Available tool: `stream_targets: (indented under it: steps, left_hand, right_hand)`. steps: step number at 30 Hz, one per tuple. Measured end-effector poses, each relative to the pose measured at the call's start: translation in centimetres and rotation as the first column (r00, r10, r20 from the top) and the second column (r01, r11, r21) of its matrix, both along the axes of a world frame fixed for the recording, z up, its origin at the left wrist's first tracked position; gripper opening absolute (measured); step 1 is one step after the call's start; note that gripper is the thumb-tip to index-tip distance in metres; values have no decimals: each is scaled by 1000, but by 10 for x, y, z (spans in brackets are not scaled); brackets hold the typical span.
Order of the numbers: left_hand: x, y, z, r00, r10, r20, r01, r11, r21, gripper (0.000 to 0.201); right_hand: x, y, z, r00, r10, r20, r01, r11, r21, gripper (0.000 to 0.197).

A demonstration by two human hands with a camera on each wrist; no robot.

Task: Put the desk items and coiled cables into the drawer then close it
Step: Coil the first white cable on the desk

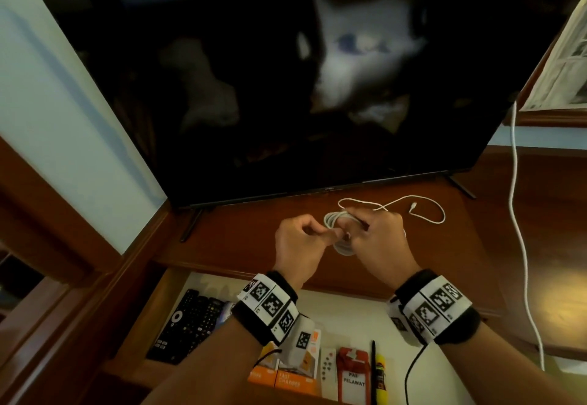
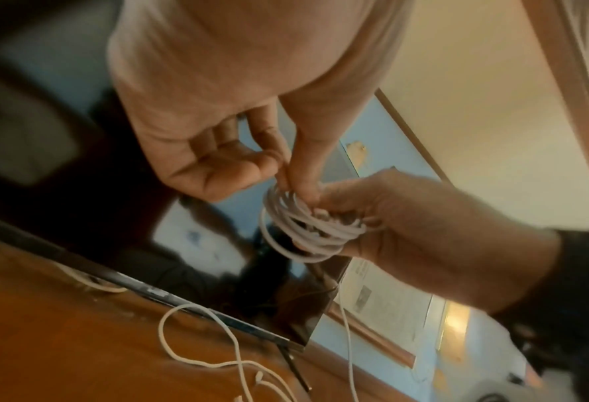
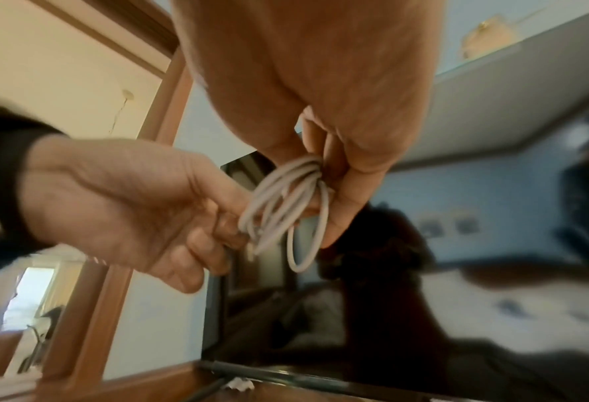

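A white cable coil (image 1: 340, 218) is held above the wooden desk (image 1: 241, 239) in front of the TV. My left hand (image 1: 328, 233) pinches the coil (image 2: 306, 234) from the left with thumb and fingers (image 2: 286, 174). My right hand (image 1: 353, 230) grips the same coil (image 3: 286, 201) from the right, fingers curled through the loops. The cable's loose end (image 1: 413, 207) trails over the desk behind the hands. Below my wrists the drawer (image 1: 349, 315) stands open.
The drawer holds black remotes (image 1: 187, 322), orange charger boxes (image 1: 286, 376), a small white remote (image 1: 328, 369), a red badge holder (image 1: 354, 373) and a black pen (image 1: 374, 369). A large TV (image 1: 286, 87) fills the back. Another white cable (image 1: 517, 230) hangs at right.
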State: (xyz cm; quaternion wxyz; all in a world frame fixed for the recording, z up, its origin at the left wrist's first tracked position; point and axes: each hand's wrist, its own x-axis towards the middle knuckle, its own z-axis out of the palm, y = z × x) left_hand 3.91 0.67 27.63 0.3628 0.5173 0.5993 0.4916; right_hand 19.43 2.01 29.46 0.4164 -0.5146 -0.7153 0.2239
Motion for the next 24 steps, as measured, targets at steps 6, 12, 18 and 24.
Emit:
stream_targets:
  steps: [6, 12, 18, 24]
  left_hand:
    - [-9, 6, -6, 971, -173, -165, 178, 984, 20, 41]
    - [-14, 6, -4, 899, -419, 131, 406, 907, 114, 27]
    - [-12, 6, 8, 922, -354, 155, 329, 929, 168, 20]
    - [-8, 10, 9, 942, -306, 138, 287, 947, 142, 17]
  right_hand:
    - [5, 1, -1, 994, 40, -101, -53, 990, -128, 10]
    - [12, 0, 8, 948, 171, -268, -221, 960, -169, 21]
    - [16, -6, 12, 876, 180, -448, -294, 935, -199, 24]
    - [9, -6, 11, 924, 138, -356, -197, 971, -136, 24]
